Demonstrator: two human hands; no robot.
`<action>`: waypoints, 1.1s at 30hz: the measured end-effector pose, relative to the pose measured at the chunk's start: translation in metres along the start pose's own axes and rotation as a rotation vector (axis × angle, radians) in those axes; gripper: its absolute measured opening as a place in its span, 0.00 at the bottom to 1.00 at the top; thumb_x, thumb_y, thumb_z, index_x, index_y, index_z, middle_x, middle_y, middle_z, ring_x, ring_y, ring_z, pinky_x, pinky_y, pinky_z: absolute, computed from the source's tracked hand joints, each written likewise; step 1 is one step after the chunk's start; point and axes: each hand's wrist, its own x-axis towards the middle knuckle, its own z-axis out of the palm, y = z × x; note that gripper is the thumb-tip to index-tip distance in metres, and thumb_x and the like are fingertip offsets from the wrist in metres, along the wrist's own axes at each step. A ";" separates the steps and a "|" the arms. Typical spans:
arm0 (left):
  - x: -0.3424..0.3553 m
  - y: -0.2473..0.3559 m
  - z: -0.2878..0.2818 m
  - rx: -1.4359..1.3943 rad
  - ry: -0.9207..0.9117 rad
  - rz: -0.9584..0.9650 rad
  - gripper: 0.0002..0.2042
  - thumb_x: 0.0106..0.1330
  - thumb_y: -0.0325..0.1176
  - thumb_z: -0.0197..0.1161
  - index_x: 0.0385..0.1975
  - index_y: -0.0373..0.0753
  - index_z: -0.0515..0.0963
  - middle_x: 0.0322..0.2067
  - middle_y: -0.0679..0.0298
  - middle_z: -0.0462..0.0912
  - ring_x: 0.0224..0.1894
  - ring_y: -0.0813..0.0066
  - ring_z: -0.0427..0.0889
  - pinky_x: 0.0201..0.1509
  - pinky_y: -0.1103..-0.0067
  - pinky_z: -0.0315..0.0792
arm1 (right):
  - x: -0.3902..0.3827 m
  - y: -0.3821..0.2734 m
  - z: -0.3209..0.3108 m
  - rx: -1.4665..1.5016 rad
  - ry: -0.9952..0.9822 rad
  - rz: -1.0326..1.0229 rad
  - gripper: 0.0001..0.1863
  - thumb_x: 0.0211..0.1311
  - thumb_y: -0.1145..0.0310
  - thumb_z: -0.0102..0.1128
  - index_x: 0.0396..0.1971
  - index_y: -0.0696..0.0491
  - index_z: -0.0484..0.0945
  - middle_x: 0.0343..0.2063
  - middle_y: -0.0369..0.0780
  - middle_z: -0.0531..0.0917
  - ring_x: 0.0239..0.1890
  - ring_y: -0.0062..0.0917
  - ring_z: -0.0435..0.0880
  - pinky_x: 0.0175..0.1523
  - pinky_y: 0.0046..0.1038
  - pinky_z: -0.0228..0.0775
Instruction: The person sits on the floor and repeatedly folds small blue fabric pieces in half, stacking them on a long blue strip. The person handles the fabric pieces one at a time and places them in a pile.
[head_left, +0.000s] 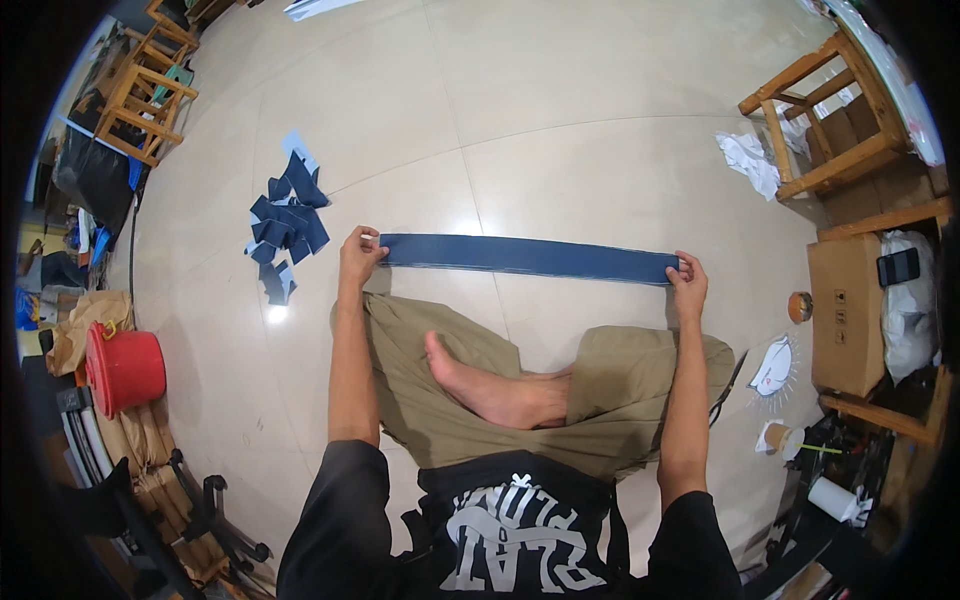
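Note:
A long navy blue fabric strip (528, 256) with pale stitching or edging along its sides is stretched out in front of my crossed legs. My left hand (361, 254) pinches its left end between thumb and fingers. At the right end, my right hand (688, 284) grips the strip the same way. It spans nearly straight between them, its right end slightly lower in the picture. Beyond my left hand, a loose pile of navy and light blue fabric scraps (290, 225) lies on the floor.
Shiny beige tiles (560, 120) cover the floor. To the left stand a red bucket (127, 368) and wooden stools (150, 95). On the right are a wooden stool frame (835, 165), crumpled white paper (748, 163), a cardboard box (842, 310) and a tape roll (800, 307).

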 end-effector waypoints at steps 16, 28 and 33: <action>0.002 -0.009 -0.002 0.043 -0.018 0.003 0.18 0.49 0.23 0.72 0.41 0.37 0.77 0.27 0.64 0.81 0.29 0.79 0.79 0.35 0.80 0.74 | -0.006 -0.015 0.006 -0.083 0.086 -0.019 0.18 0.52 0.81 0.66 0.45 0.55 0.80 0.28 0.33 0.78 0.29 0.16 0.74 0.39 0.19 0.72; -0.026 -0.150 -0.106 0.391 0.333 -0.207 0.34 0.68 0.47 0.58 0.64 0.23 0.62 0.64 0.38 0.65 0.67 0.45 0.64 0.73 0.61 0.55 | 0.010 0.016 -0.010 -0.050 0.284 -0.010 0.14 0.60 0.74 0.57 0.47 0.53 0.78 0.32 0.37 0.78 0.33 0.19 0.76 0.40 0.24 0.71; -0.117 -0.102 -0.058 0.544 0.491 -0.004 0.24 0.61 0.41 0.65 0.53 0.34 0.74 0.40 0.50 0.83 0.43 0.54 0.82 0.51 0.63 0.72 | 0.001 0.013 -0.024 -0.041 0.237 -0.032 0.14 0.62 0.75 0.58 0.48 0.54 0.76 0.30 0.33 0.75 0.30 0.15 0.72 0.36 0.19 0.68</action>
